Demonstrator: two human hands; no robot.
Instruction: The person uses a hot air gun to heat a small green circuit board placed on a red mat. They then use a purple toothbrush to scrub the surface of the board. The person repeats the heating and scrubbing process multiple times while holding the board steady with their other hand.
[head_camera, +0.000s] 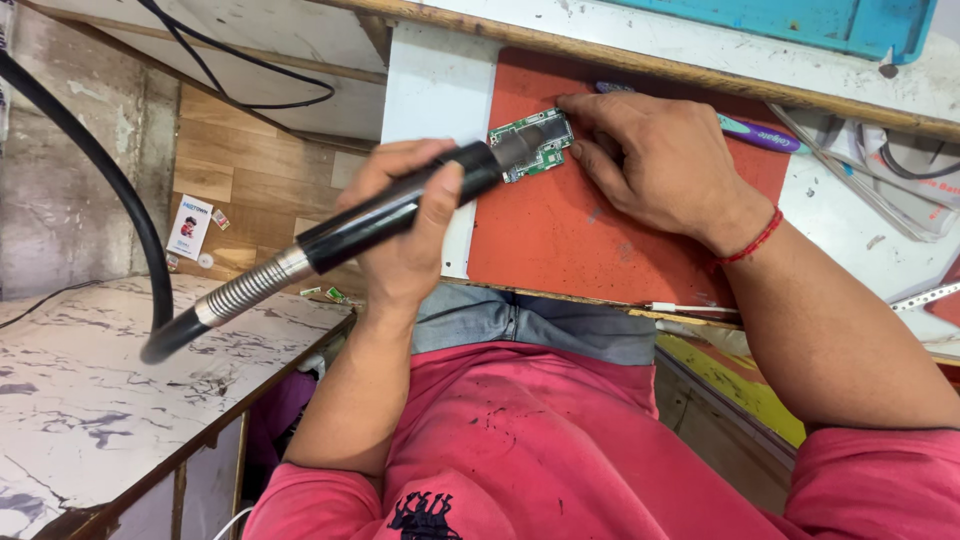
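My left hand grips a black hot-air tool handle with a metal spring collar, and its metal nozzle points at a small green circuit board. The board lies on an orange work mat. My right hand rests on the mat with its fingertips pressing the right edge of the board. A red thread is tied around my right wrist.
A thick black hose runs from the tool up the left side. A white marbled side table stands at lower left. A purple-handled tool lies behind my right hand, cables at far right, a teal box at the top.
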